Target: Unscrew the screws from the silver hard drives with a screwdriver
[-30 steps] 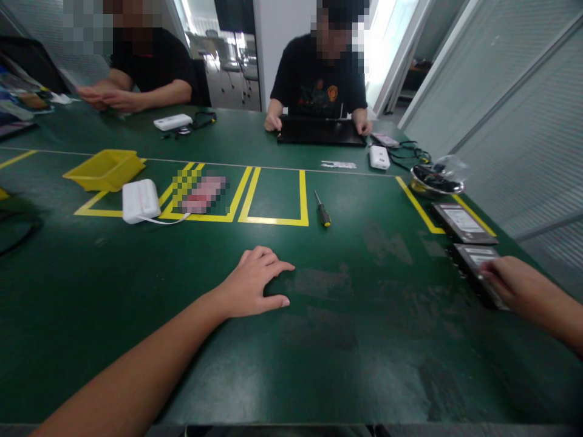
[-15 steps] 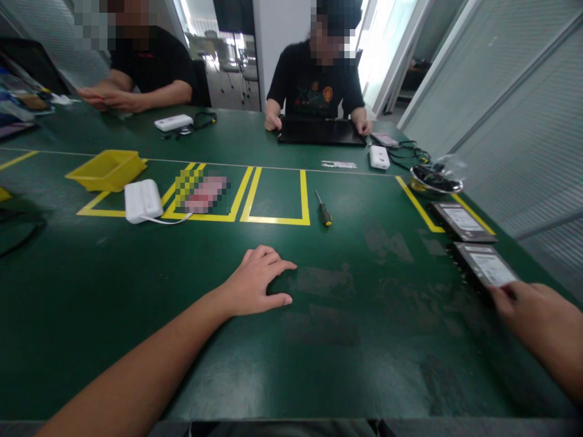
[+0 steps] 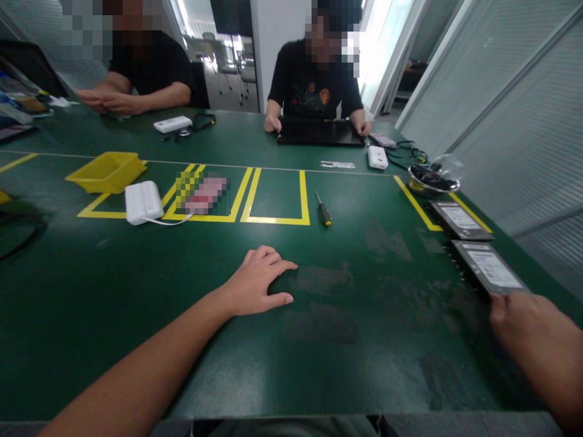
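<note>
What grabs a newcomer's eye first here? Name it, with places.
The yellow tape rectangles mid-table stand out on the green table, with a yellow bin at their left. Nearer, the left hand lies flat on the table, while the right hand touches the near end of a hard drive at the right edge.

Single head-worn view, looking forward and down across the green tabletop (image 3: pixel 136 291) from its near edge. The left hand (image 3: pixel 257 282) lies close below the lens, fingers (image 3: pixel 280 266) pointing away; the right hand (image 3: pixel 523 321) sits at the lower right margin. Beyond the fingers (far side), two seated people face the camera.
</note>
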Available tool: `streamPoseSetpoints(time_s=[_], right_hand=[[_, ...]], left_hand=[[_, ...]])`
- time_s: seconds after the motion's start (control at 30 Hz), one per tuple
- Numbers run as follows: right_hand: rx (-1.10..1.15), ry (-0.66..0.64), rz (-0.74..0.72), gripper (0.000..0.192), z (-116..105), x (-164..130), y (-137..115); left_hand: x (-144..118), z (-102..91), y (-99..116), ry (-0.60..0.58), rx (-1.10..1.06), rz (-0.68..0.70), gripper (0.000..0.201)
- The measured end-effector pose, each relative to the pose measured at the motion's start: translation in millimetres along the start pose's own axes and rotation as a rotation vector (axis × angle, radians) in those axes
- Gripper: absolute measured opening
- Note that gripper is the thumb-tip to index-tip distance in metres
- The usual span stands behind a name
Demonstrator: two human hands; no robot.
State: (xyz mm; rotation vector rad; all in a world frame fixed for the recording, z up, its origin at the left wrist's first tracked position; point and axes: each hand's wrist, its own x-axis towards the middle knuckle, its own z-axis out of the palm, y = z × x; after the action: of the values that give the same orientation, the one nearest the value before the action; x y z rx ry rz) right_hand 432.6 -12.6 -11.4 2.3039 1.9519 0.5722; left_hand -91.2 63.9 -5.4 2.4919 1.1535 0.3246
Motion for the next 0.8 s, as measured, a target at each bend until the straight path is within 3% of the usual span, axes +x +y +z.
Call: streamPoseSetpoints(time_s=[0.1,0.2,0.37,0.53,0.6,0.73,0.8], right_hand=[[-0.039,0.02,0.043,0.031,-10,-2,-10],[-0.067,0.063,-0.061,0.027,-10,0,-7],[0.068,0.135,-0.242,0.025,6,11,19],[0.142,0.179,-0.33,0.028,18,17,38],[0.13,0.168,-0.351,0.033,17,19,34],[0.009,0.001,-0.379,0.04,6,25,9],[-0.009,-0.022,-0.361,0.04,3,27,0]], left_hand=[[0,1.0,0,0.003,-0.001,0.001,0.061],[1,1.2,1,0.006,-0.008,0.002,0.061],[0,0.7,2,0.003,-0.006,0.001,0.06],[1,1.0,2,-0.002,0.0,0.0,0.06],[1,1.3,2,-0.004,0.0,0.0,0.06],[1,1.9,2,-0.001,0.003,-0.004,0.061],[1,1.9,2,-0.001,0.007,-0.005,0.061]])
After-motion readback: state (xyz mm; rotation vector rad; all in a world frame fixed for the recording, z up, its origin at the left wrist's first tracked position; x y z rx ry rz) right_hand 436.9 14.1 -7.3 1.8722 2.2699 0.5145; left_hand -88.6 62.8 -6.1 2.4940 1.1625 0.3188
